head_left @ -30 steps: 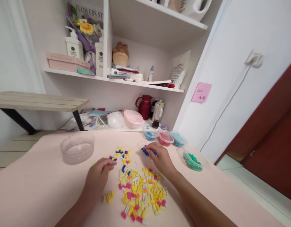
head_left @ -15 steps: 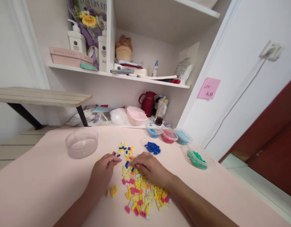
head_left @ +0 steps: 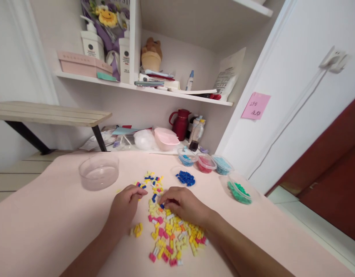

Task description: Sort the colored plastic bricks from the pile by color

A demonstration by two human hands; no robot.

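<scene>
A spread of small toy building bricks, in yellow, pink, white and orange, covers the middle of the pink table. My left hand rests on its side just left of the bricks, thumb and fingers drawn together. Whatever its fingertips may hold is hidden. My right hand hovers over the upper part of the spread, palm down, fingers curved and thumb a little apart. Near its fingertips lie a few dark blue bricks. No brick shows between its fingers.
A pile of blue bricks lies beyond my right hand. Tubs of green bricks, red pieces and light blue pieces stand at right. A clear round bowl sits back left, and a red jug stands behind.
My right hand has lifted slightly, and its thumb and fingers have come apart near the blue bricks. My left hand stays in nearly the same place. The camera view has shifted a little.
</scene>
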